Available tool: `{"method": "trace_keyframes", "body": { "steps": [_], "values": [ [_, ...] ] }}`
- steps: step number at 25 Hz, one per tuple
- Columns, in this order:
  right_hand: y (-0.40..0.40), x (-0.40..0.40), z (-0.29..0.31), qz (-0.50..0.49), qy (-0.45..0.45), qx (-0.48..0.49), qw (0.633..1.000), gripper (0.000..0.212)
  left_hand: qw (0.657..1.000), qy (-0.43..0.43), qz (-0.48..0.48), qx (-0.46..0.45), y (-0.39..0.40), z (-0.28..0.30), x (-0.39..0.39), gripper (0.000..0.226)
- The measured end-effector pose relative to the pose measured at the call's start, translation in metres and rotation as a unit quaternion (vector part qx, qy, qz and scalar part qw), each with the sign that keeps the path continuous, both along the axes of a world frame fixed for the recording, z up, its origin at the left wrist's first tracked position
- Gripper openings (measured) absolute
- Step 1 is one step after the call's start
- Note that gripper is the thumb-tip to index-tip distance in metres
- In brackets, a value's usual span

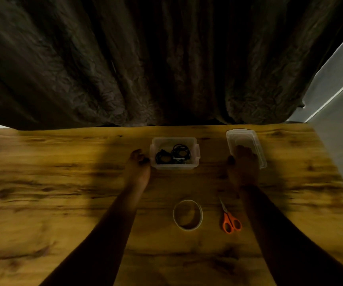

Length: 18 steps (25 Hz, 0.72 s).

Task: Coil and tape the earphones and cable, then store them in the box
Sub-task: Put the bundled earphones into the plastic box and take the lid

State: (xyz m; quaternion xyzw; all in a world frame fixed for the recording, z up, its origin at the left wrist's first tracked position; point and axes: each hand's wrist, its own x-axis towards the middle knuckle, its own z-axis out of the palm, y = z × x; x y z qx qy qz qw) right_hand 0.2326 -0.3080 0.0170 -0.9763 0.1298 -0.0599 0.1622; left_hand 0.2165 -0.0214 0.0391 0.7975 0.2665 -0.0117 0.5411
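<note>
Left hand [138,162] grip: fingers curled against the left wall of the box [174,166], touching it; can't tell if it's actually pinching. Right hand [244,162] grip: fingers flat on the lid [246,135], thumb at its left edge. Box sits open near the table's [63,182] far edge, curtain [146,58] right behind it. Two black coils, the earphones [180,151] and the cable [162,158], lie inside. Lid is just right of the box, apart from it. Tape roll [187,215] and scissors [231,218] lie nearer the person, between the forearms. Bare table left of the box.
</note>
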Motion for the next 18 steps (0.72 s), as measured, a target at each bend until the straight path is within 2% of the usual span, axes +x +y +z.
{"method": "trace_keyframes", "body": {
  "steps": [1,3,8,10,12,15,18],
  "values": [
    [-0.016,-0.007,-0.003,0.000,0.039,-0.057,0.998,0.038,1.000,-0.007,0.011,0.024,0.003,-0.003,-0.005,0.042],
    [-0.037,-0.020,-0.008,0.020,0.094,-0.107,0.990,0.039,0.998,-0.027,0.024,0.047,0.008,-0.008,-0.016,0.039],
    [-0.047,-0.030,-0.009,0.111,0.067,-0.186,0.974,0.035,0.994,-0.075,0.056,0.049,0.007,-0.014,-0.032,0.031],
    [-0.049,-0.029,-0.004,0.142,0.051,-0.187,0.971,0.035,0.993,-0.083,0.042,0.075,0.003,-0.003,-0.035,0.028],
    [-0.044,-0.029,0.006,0.161,-0.049,-0.127,0.977,0.032,0.992,-0.086,0.023,0.095,-0.002,0.009,-0.039,0.027],
    [-0.009,-0.030,0.051,0.170,-0.218,0.037,0.960,0.021,0.994,-0.112,-0.006,0.009,-0.007,0.024,-0.037,0.024],
    [0.035,-0.038,0.111,0.191,-0.232,0.238,0.924,0.013,0.983,-0.158,0.000,-0.090,-0.009,0.045,-0.027,0.030]
  ]
}}
